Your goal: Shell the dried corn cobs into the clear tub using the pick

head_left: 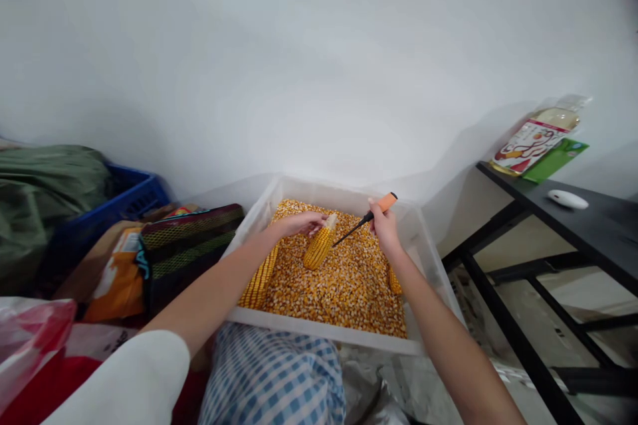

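My left hand (305,222) is closed on the pale stem end of a yellow corn cob (318,249), which lies tilted on loose kernels. In my right hand (383,224) is a screwdriver (366,218) with an orange and black handle. Its dark shaft points down to the left, the tip close to the cob's right side. Beneath both hands, loose corn kernels (339,292) fill much of a translucent white plastic bin (319,320). More cobs (259,285) rest along the bin's left side. Another cob (394,281) is partly hidden by my right forearm.
A black shelf (578,216) stands at the right, holding a bottle (535,139), a green packet (555,159) and a white object (567,199). To the left are a blue crate (142,194), a dark mesh bag (192,239) and other bags. A white wall rises behind the bin.
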Tool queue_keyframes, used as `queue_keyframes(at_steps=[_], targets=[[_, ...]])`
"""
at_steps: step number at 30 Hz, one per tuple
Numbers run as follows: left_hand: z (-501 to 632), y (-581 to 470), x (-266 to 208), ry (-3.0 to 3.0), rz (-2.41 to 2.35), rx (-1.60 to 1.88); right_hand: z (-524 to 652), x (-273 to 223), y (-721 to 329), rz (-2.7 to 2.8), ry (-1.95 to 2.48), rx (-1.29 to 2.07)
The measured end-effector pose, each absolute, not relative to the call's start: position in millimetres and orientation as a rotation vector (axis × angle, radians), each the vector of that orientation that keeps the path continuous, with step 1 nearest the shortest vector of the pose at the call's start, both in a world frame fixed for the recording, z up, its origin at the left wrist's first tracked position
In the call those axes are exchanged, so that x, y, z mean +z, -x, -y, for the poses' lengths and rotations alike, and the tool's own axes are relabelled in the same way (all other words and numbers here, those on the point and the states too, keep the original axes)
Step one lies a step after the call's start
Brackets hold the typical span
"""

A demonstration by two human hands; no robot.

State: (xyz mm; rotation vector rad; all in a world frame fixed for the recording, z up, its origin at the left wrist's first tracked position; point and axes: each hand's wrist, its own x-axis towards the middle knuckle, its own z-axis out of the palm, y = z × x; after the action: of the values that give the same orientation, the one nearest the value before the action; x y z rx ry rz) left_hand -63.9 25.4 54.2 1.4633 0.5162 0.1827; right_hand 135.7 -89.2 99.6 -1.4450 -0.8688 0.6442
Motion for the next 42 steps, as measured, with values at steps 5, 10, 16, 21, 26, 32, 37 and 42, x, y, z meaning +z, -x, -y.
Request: queue_keyframes(at_steps=[5, 10, 16, 21, 26, 32, 37, 42], targets=[[-22, 63, 58, -1.466, -0.546, 0.198, 90, 100, -134, 0.874, 1.444, 0.648], [-21, 59, 60, -1.476, -0.656, 0.177, 89, 98, -133, 0.860, 1.453, 0.664], [-20, 56, 65, -1.533, -0.746, 0.152, 88, 96, -132, 0.836, 1.448, 0.711], [-16, 55, 69, -1.633, -0.768, 0.217, 88, 96, -131, 0.830, 1.437, 0.730], [-16, 56, 70, -1.666, -0.804, 0.248, 88, 94, -130, 0.856, 1.440, 0.736], [-18, 60, 71, -1.551, -0.772, 0.179, 87, 93, -131, 0.872, 1.477, 0.723], [-16, 61, 71, -1.575, -0.684, 0.198, 86, 92, -131, 0.872, 1.495, 0.722], [-13, 61, 74, -1.581, -0.701, 0.204, 87, 94, -132, 0.871, 1.460, 0.727]])
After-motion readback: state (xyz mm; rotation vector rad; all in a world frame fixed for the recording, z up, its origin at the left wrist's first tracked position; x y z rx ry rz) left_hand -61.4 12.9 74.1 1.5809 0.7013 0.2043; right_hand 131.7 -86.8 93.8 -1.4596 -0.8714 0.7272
